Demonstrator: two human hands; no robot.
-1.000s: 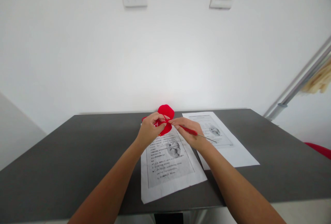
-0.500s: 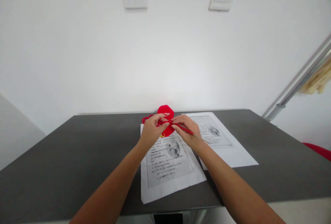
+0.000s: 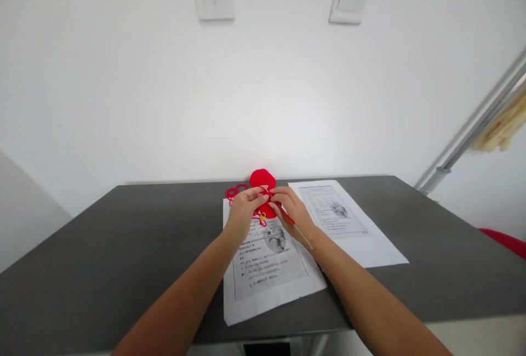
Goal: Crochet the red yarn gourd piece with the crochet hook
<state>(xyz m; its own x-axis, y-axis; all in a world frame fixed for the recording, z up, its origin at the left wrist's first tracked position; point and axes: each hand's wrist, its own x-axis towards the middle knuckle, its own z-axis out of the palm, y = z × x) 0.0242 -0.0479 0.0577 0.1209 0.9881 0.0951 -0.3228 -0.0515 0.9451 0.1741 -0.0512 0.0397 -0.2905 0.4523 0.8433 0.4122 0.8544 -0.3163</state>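
Note:
My left hand (image 3: 242, 211) pinches a small piece of red crochet work (image 3: 268, 211) between thumb and fingers. A yellow ring (image 3: 263, 216), like a stitch marker, hangs at its lower edge. In my right hand (image 3: 293, 209) is a crochet hook (image 3: 303, 236) with a red grip and a thin metal shaft pointing back toward my wrist; its working tip is hidden at the fingertips. Both hands' fingertips nearly meet at the work. Just behind them sits a red ball of yarn (image 3: 262, 178), and loose red yarn (image 3: 232, 191) loops to the left.
Two printed sheets lie on the dark table (image 3: 164, 235): one sheet (image 3: 271, 268) under my hands, another sheet (image 3: 349, 219) to the right. A white wall (image 3: 263, 98) rises behind the table's far edge. A red curved object (image 3: 503, 241) shows at the far right.
The hook has swung from a flatter slant to a steeper one, its rear end dropping toward my wrist. The yellow ring now shows more fully below my left fingers.

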